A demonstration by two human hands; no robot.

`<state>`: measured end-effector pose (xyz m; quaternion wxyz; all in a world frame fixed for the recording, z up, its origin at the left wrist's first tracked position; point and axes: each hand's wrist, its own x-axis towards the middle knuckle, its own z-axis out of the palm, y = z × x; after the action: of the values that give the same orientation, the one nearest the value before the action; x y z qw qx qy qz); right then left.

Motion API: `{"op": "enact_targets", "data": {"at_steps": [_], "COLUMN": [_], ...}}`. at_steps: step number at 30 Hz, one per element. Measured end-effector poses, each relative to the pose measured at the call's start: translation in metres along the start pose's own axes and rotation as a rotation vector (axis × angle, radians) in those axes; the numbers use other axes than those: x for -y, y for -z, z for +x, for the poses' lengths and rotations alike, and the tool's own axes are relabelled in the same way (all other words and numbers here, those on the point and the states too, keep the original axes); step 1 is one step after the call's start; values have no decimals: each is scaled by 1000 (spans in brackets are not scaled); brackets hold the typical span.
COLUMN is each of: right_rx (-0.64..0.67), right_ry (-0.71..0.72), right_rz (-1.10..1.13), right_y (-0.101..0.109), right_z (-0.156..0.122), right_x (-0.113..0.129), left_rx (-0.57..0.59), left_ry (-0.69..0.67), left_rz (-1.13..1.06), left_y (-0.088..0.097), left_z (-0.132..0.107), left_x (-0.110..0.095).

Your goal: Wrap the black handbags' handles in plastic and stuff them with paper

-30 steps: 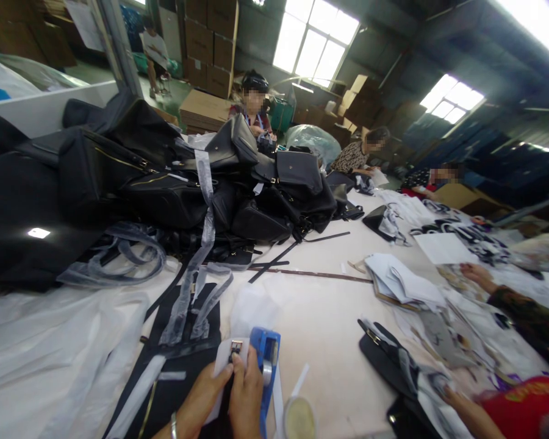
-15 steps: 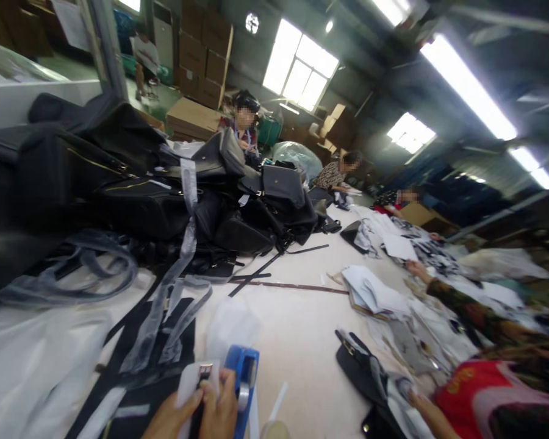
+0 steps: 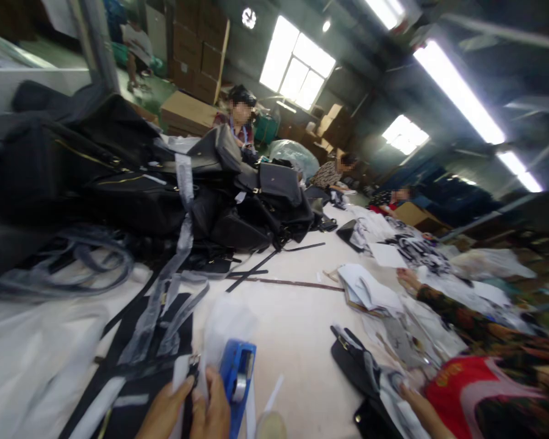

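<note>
At the bottom of the head view, my left hand (image 3: 163, 407) pinches a black strap (image 3: 187, 410) just below its metal buckle (image 3: 193, 361). My right hand (image 3: 213, 407) is closed around the right side of the same strap, fingers bent. White wrapping paper (image 3: 180, 373) lies along the strap between both hands. Right beside my right hand stands a blue tape dispenser (image 3: 238, 372). Under and left of my hands spreads a black bag (image 3: 135, 390) with white strips and a gold zip on it. Strips of clear wrapped strap (image 3: 153, 323) lie across it.
A heap of black bags (image 3: 155, 195) fills the table's left and far side. White sheeting (image 3: 36, 360) covers the near left. At right, a co-worker's hand (image 3: 414, 399) touches a black bag (image 3: 354, 366); papers (image 3: 368, 289) lie beyond. Other people sit farther along the table.
The buckle has turned from facing me to edge-on between my hands. My right fingers have shifted along the white paper. The whole view has moved slightly.
</note>
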<state>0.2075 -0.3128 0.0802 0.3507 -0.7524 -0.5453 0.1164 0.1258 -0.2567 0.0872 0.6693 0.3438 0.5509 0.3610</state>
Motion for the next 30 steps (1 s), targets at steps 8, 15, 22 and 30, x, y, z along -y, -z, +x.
{"op": "enact_targets", "data": {"at_steps": [8,15,22,30], "right_rx": [284,208,335,388], "right_ry": [62,205,316,263], "right_rz": [31,-271,-530,-210], "right_y": [27,-9,-28,-19], "right_z": [0,-26,-26,-36], "right_x": [6,-6,-3,-1], "left_rx": [7,49,56,-13], "left_ry": [139,97,207,300], "left_rz": [-173,-195,-337,-274], "left_y": [3,5,10,12], "left_z": [-18,-22,-29,-17], "left_x": [-15,-17,-17,-10]}}
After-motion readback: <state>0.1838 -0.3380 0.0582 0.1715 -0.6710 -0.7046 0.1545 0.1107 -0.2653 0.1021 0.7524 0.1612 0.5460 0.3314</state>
